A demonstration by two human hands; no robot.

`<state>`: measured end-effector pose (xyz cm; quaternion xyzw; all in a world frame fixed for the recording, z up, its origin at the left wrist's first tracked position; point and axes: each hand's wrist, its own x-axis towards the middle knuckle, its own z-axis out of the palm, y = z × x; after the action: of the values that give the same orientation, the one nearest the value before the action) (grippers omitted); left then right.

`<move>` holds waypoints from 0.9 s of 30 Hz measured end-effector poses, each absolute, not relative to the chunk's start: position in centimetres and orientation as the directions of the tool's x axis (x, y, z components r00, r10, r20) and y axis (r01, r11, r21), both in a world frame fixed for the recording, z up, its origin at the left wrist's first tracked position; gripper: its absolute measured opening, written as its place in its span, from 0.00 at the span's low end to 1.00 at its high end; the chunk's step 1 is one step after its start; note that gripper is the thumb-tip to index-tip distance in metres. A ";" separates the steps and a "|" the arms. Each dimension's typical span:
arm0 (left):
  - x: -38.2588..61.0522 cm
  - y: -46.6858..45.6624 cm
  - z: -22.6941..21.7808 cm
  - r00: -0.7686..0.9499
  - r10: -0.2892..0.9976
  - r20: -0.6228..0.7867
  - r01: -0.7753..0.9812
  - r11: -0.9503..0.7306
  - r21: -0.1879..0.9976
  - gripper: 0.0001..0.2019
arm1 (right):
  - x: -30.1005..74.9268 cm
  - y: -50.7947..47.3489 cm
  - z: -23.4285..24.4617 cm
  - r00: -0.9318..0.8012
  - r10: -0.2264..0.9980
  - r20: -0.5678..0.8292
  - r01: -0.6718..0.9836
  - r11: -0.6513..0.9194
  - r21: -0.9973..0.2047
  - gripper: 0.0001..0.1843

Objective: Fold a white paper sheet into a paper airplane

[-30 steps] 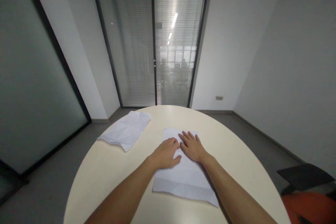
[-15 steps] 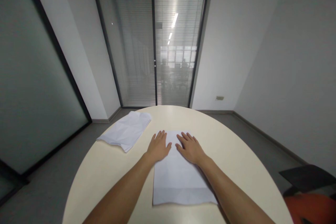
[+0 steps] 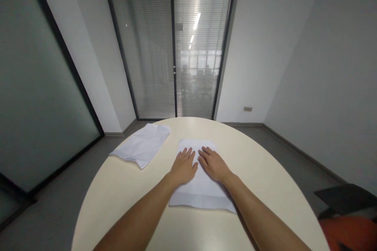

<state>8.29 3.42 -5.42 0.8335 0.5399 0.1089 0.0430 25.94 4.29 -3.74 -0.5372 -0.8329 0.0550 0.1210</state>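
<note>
Two hands (image 3: pixel 183 168) (image 3: pixel 215 166) closer together, one paper (image 3: pixel 200 190) beneath

Compared with half a second ago, the white sheet (image 3: pixel 202 190) sits higher in the lower middle of the frame, and the left hand (image 3: pixel 183 168) lies farther right, nearer the right hand (image 3: pixel 214 165).

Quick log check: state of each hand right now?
Left hand: open, palm down on the white sheet, gripping nothing.
Right hand: open, palm down on the same sheet, gripping nothing.
</note>
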 end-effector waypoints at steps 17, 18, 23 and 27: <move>9.2 2.5 -5.6 0.351 0.902 0.251 0.912 -0.390 0.130 0.26 | 27.5 4.9 -3.8 -0.289 0.940 0.180 0.933 0.318 -0.166 0.27; 9.2 2.7 -5.6 0.356 0.902 0.246 0.909 -0.395 0.132 0.26 | 27.5 4.9 -3.8 -0.315 0.932 0.179 0.924 0.345 -0.167 0.27; 7.8 3.9 -5.3 0.353 0.905 0.236 0.913 -0.388 0.124 0.24 | 26.4 4.4 -4.2 -0.406 0.912 0.067 0.881 0.410 -0.236 0.36; 7.4 4.2 -5.0 0.378 0.892 0.247 0.902 -0.415 0.119 0.22 | 25.8 4.2 -4.4 -0.373 0.927 0.041 0.893 0.371 -0.256 0.40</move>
<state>7.35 4.19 -5.00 0.8300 0.5404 0.1371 -0.0178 25.85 4.16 -4.39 -0.5528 -0.8230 0.0957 0.0891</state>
